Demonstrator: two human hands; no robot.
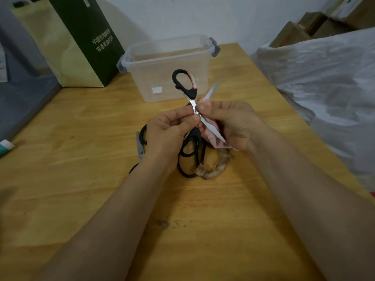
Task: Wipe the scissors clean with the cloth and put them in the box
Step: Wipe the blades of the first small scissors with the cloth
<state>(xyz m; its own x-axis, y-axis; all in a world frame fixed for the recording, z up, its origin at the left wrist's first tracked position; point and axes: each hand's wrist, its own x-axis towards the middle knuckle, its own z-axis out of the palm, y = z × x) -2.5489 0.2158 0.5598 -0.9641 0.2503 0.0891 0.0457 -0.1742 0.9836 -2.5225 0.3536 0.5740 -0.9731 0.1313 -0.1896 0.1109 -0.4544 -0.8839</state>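
Two hands on one pair. Scissors (191, 96) held above the table (101, 138), blades spread in an X, just in front of the clear box (168, 55), which has no lid on. Left hand (168, 128): fingers pinched on the metal at the pivot. Right hand (229, 122): fingers curled round the pink cloth (215, 141), pressing it to the lower blade. More scissors (140, 147) lie on the table under the hands.

Procedure note: wipe from pivot out to tip, cloth folded over the blade's back, edge turned away from skin (blades are open, so the upper tip stands free above the right thumb). Pivot last, as grime likely collects there. Close the blades before boxing.

Writing: green paper bag (87, 37) carries two lines of pale Chinese characters. The first begins 中国; the rest is too blurred. White sticker (157, 89) on box: nothing legible.
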